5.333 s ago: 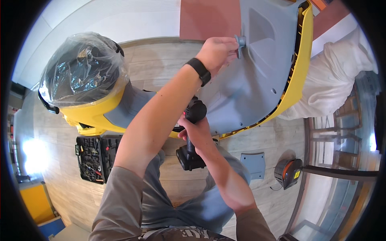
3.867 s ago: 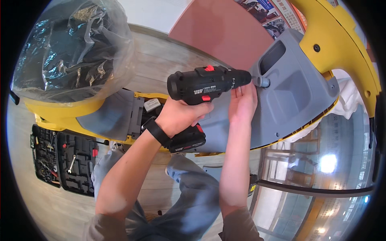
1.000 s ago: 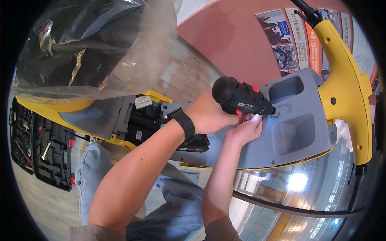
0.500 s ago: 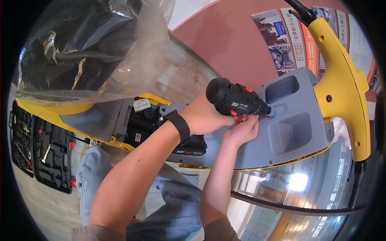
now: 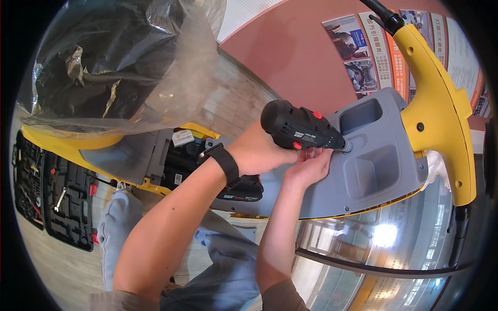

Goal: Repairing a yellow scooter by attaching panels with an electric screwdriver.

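My left hand (image 5: 254, 153), with a black watch strap on its wrist, is wrapped round the handle of a black cordless drill (image 5: 301, 127) with red buttons. Its battery pack (image 5: 241, 190) sticks out below my wrist. The drill's nose meets a round recess in the grey plastic panel (image 5: 332, 192) of a yellow and grey machine. Right under the nose, my right hand (image 5: 307, 170) has its fingers bent together; what they pinch, if anything, is hidden.
At right stands a yellow handlebar piece (image 5: 436, 114). Clear plastic sheeting (image 5: 129, 67) drapes over the machine's left part. Beside an opening with black parts (image 5: 179, 158), an unfolded black tool case (image 5: 67, 202) holds a wrench (image 5: 60, 199). Posters (image 5: 363, 57) hang behind.
The drill, both hands and the panel appear shifted slightly left together in the picture. The drill's nose stays at the same recess, and the grip looks the same.
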Action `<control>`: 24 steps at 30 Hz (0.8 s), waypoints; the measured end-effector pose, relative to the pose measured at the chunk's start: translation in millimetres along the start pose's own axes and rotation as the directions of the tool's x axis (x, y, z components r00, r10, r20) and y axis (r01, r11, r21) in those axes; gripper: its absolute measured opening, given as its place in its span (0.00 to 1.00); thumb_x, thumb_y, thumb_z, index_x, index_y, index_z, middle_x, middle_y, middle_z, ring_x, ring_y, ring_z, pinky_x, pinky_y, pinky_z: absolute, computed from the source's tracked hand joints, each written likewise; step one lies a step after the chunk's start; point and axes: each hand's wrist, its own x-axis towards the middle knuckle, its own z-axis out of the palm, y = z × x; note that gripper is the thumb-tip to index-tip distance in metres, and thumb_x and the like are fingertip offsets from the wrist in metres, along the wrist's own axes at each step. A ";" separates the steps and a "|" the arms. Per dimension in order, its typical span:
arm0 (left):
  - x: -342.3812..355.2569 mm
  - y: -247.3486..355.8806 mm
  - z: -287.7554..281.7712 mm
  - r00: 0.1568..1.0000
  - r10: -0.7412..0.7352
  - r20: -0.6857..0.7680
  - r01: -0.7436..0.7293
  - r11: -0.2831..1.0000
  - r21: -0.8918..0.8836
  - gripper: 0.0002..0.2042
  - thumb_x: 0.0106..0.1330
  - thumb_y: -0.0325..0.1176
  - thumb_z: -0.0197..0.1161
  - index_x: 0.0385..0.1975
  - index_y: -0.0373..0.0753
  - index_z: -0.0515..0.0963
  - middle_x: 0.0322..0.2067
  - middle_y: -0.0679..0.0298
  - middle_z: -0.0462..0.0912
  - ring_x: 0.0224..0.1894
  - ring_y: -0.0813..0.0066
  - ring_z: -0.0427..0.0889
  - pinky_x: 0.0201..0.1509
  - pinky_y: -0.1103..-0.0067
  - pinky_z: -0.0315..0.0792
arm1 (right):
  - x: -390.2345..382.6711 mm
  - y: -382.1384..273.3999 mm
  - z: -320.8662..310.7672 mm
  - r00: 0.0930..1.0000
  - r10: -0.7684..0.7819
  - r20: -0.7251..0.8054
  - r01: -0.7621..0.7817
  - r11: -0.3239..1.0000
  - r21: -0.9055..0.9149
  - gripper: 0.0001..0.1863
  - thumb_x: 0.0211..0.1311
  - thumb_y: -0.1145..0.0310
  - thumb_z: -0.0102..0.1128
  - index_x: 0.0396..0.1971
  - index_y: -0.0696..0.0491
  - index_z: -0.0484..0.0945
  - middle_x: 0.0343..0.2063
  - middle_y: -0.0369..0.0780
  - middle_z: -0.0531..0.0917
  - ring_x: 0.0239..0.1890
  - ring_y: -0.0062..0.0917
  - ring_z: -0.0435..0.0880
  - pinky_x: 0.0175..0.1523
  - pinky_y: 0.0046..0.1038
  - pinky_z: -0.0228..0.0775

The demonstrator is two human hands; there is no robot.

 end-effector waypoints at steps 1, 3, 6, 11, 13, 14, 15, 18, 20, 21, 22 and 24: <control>0.5 -1.5 -4.5 0.998 -0.064 0.025 0.064 0.998 0.012 0.13 0.51 0.28 0.66 0.38 0.36 0.76 0.22 0.66 0.78 0.21 0.80 0.75 0.24 0.80 0.70 | 2.9 0.0 -1.2 0.996 0.085 0.035 -0.089 0.987 0.135 0.13 0.71 0.59 0.51 0.42 0.52 0.77 0.39 0.34 0.82 0.35 0.18 0.77 0.37 0.21 0.69; 0.6 -2.8 -7.9 0.991 -0.126 0.052 0.125 0.992 0.026 0.19 0.51 0.29 0.67 0.45 0.36 0.76 0.26 0.63 0.81 0.24 0.77 0.78 0.29 0.77 0.74 | 12.7 -1.2 -8.4 0.984 0.160 0.079 -0.176 0.948 0.267 0.14 0.71 0.58 0.50 0.44 0.53 0.76 0.41 0.35 0.82 0.37 0.19 0.78 0.39 0.22 0.70; 1.0 -5.3 -9.8 0.993 -0.114 0.002 0.114 0.993 0.030 0.17 0.52 0.28 0.66 0.43 0.37 0.76 0.23 0.66 0.78 0.19 0.81 0.73 0.23 0.79 0.70 | 20.0 -9.2 -14.4 0.873 0.259 0.414 -0.477 0.633 0.610 0.17 0.70 0.59 0.49 0.47 0.57 0.74 0.47 0.39 0.80 0.43 0.25 0.80 0.44 0.27 0.72; -2.8 -3.1 -14.2 0.997 -0.072 -0.034 0.072 0.997 -0.014 0.16 0.51 0.28 0.66 0.41 0.36 0.76 0.22 0.68 0.77 0.20 0.82 0.73 0.23 0.79 0.70 | 26.9 -30.7 -12.6 0.727 0.359 0.586 -0.604 -0.073 0.794 0.19 0.68 0.68 0.53 0.54 0.62 0.71 0.46 0.44 0.80 0.46 0.30 0.79 0.47 0.31 0.74; -4.8 -0.8 -16.1 0.996 -0.075 -0.045 0.074 0.997 -0.015 0.15 0.52 0.28 0.66 0.40 0.36 0.76 0.21 0.68 0.77 0.20 0.82 0.73 0.23 0.79 0.70 | 26.5 -35.2 -14.5 0.685 0.345 0.642 -0.631 -0.161 0.759 0.19 0.68 0.69 0.53 0.55 0.62 0.71 0.46 0.44 0.80 0.45 0.29 0.79 0.46 0.30 0.74; -6.2 1.2 -17.1 0.995 -0.078 -0.059 0.078 0.997 -0.017 0.14 0.52 0.27 0.66 0.39 0.36 0.76 0.21 0.69 0.77 0.20 0.82 0.73 0.23 0.79 0.69 | 26.3 -37.0 -14.6 0.639 0.327 0.696 -0.653 -0.247 0.716 0.19 0.69 0.70 0.53 0.56 0.63 0.70 0.46 0.44 0.80 0.44 0.29 0.78 0.46 0.29 0.74; -8.5 5.0 -17.6 0.996 -0.076 -0.055 0.076 0.997 -0.016 0.14 0.52 0.27 0.66 0.39 0.36 0.76 0.21 0.69 0.77 0.20 0.82 0.73 0.23 0.79 0.69 | 27.3 -35.5 -16.1 0.642 0.325 0.695 -0.652 -0.246 0.717 0.19 0.69 0.70 0.53 0.56 0.63 0.70 0.46 0.44 0.80 0.44 0.29 0.78 0.46 0.29 0.74; -14.6 13.6 -19.0 0.991 -0.092 -0.098 0.092 0.996 -0.003 0.12 0.52 0.27 0.66 0.37 0.35 0.76 0.22 0.69 0.77 0.21 0.83 0.73 0.25 0.79 0.70 | 26.8 -27.6 -16.9 0.622 0.249 0.742 -0.694 -0.262 0.670 0.18 0.69 0.70 0.53 0.55 0.63 0.70 0.47 0.43 0.78 0.43 0.29 0.77 0.47 0.29 0.74; -17.8 14.7 -19.7 0.987 -0.071 -0.146 0.074 0.997 0.013 0.11 0.52 0.27 0.66 0.36 0.35 0.76 0.23 0.69 0.78 0.21 0.83 0.74 0.26 0.79 0.70 | 24.2 -26.2 -14.9 0.622 0.252 0.742 -0.708 -0.225 0.670 0.19 0.70 0.70 0.52 0.56 0.64 0.69 0.49 0.43 0.77 0.42 0.28 0.76 0.47 0.29 0.74; -19.1 14.6 -20.3 0.987 -0.070 -0.147 0.074 0.997 0.016 0.11 0.52 0.27 0.66 0.36 0.35 0.76 0.23 0.69 0.78 0.21 0.83 0.74 0.26 0.79 0.70 | 22.4 -25.3 -14.3 0.622 0.250 0.742 -0.707 -0.228 0.669 0.19 0.70 0.70 0.52 0.56 0.64 0.69 0.49 0.43 0.77 0.42 0.28 0.76 0.47 0.29 0.74; -20.4 14.4 -20.8 0.982 -0.064 -0.177 0.071 0.997 0.037 0.11 0.53 0.27 0.66 0.36 0.35 0.76 0.23 0.69 0.78 0.22 0.82 0.74 0.27 0.79 0.70 | 20.7 -24.6 -14.0 0.613 0.264 0.745 -0.716 -0.215 0.665 0.18 0.71 0.70 0.51 0.56 0.64 0.68 0.49 0.44 0.77 0.43 0.29 0.75 0.48 0.30 0.74; -22.2 10.9 -22.0 0.978 -0.058 -0.203 0.071 0.996 0.060 0.11 0.53 0.27 0.66 0.36 0.35 0.76 0.24 0.69 0.78 0.22 0.82 0.74 0.27 0.79 0.71 | 16.8 -24.1 -13.8 0.608 0.276 0.744 -0.721 -0.201 0.663 0.18 0.71 0.71 0.51 0.56 0.64 0.68 0.50 0.44 0.76 0.43 0.30 0.75 0.49 0.30 0.74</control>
